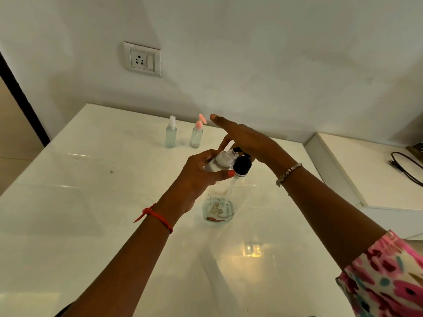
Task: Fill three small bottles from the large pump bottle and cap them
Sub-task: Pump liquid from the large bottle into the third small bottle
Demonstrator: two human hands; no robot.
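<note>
Head view: a pale wall (251,53) backs a glossy white tabletop (91,225). A clear pump bottle (219,202) stands upright near the tabletop's middle, with a little liquid and brownish bits at its bottom and a black pump on top. The right hand (249,140) lies flat over that pump, fingers straight and palm down on it. The left hand (199,177) curls around a small bottle (223,160), which is uncapped and tilted with its open mouth up against the pump. At the far edge, well apart from the hands, a spray bottle (171,133) stands just left of a pink-capped bottle (196,135), both capped. A socket (142,59) sits on the wall above them.
</note>
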